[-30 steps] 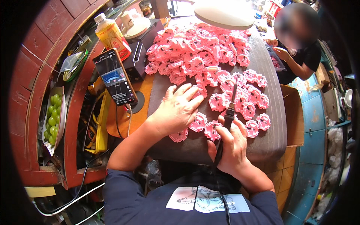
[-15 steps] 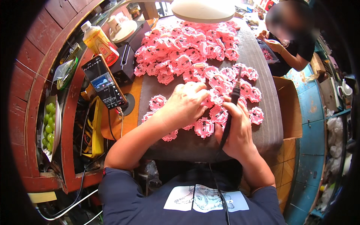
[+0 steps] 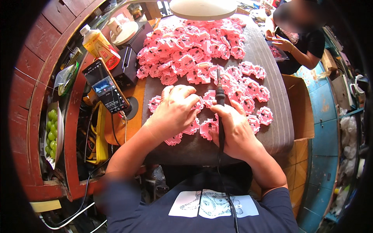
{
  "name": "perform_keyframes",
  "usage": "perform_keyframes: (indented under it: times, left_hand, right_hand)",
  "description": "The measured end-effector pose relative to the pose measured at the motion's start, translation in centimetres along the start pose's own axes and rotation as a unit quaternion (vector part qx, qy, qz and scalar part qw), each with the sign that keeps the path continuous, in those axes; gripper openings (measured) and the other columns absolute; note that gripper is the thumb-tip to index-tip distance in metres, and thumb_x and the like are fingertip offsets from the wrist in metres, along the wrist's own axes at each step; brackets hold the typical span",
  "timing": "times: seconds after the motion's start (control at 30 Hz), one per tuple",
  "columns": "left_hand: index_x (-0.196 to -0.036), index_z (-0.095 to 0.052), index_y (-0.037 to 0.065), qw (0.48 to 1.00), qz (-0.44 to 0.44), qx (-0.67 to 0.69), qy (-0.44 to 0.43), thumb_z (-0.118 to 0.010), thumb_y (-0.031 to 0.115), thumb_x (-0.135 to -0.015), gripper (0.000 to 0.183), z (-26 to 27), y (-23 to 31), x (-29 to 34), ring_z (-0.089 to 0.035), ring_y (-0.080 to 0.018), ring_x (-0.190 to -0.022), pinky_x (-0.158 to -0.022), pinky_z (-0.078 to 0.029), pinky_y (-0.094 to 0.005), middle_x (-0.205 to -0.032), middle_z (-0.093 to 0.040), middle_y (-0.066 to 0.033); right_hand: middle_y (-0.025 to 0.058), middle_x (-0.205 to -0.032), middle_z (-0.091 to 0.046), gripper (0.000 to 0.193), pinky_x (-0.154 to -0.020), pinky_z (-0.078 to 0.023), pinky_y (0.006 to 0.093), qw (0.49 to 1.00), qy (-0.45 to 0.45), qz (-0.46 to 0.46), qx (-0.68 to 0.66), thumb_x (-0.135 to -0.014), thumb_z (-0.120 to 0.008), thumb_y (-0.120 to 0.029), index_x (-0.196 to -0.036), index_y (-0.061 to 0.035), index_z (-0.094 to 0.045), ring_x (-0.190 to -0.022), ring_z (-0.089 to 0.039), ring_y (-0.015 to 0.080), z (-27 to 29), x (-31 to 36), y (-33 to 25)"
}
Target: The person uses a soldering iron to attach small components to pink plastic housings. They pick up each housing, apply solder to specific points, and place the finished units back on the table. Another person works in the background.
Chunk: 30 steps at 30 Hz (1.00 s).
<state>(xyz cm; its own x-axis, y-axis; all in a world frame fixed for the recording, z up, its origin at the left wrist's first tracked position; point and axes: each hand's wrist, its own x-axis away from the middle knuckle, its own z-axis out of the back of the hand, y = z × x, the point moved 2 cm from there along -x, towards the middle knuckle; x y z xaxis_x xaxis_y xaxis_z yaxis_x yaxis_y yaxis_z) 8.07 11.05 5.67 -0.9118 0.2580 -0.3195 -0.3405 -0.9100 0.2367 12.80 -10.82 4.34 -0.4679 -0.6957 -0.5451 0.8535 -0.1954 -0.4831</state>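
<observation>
My right hand [image 3: 235, 126] grips a soldering iron [image 3: 220, 128] by its black handle, the slim metal tip pointing away from me above the pink parts. Its cord trails down over my shirt. My left hand [image 3: 173, 106] is closed, its thumb and fingers curled at a pink plastic part [image 3: 199, 104], most of which they hide. Around both hands lie loose pink frame-like parts with small dark pieces in their middles, such as one pink part [image 3: 210, 129] between my wrists. Beyond them rises a large heap of the same parts [image 3: 186, 50].
A white lamp head [image 3: 203, 9] hangs over the heap. To the left stand a propped phone [image 3: 105, 86], a drink bottle [image 3: 100, 46], a black box [image 3: 126, 66] and a tray of green grapes [image 3: 51, 134]. A cardboard box [image 3: 299, 105] adjoins the table's right edge; another person [image 3: 301, 42] works beyond.
My left hand has shifted left, away from the iron. My right hand has moved slightly left and turned the iron more upright, its tip now farther left.
</observation>
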Motion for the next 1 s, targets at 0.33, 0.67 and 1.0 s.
perform_keyframes:
  times: [0.33,0.67,1.0]
  left_hand:
    - [-0.110,-0.069,0.008,0.994,-0.090,0.040,-0.041,-0.076,0.019,-0.089,0.024,-0.6,5.5,0.9,-0.059,-0.0328,-0.129,-0.112,-0.040,-0.0553,-0.129,-0.063,-0.0133]
    - [-0.128,-0.067,0.008,0.992,-0.097,0.034,-0.071,-0.078,0.020,-0.090,0.041,-2.0,7.1,-0.3,-0.056,-0.0307,-0.134,-0.112,-0.039,-0.0532,-0.137,-0.064,-0.0109]
    - [-0.129,-0.064,0.010,0.996,-0.093,0.000,-0.011,-0.070,0.016,-0.096,0.035,-3.6,5.9,-6.2,-0.054,-0.0362,-0.135,-0.111,-0.040,-0.0510,-0.141,-0.059,-0.0166]
  right_hand:
    - [0.0251,-0.127,-0.068,0.051,-0.113,-0.042,0.0600,0.996,0.069,-0.007,0.063,-0.090,-0.075,-0.014,-0.135,-0.0045,-0.053,-0.113,-0.067,0.0419,3.7,5.5,-0.4]
    - [0.0248,-0.127,-0.069,0.052,-0.111,-0.042,0.0613,0.994,0.080,0.002,0.076,-0.091,-0.079,-0.018,-0.132,-0.0066,-0.050,-0.112,-0.068,0.0435,3.1,7.6,-0.2]
    - [0.0287,-0.129,-0.064,0.076,-0.117,-0.035,0.0638,0.994,0.043,-0.057,0.088,-0.089,-0.079,-0.053,-0.140,-0.0052,-0.050,-0.125,-0.061,0.0476,3.3,4.9,3.1]
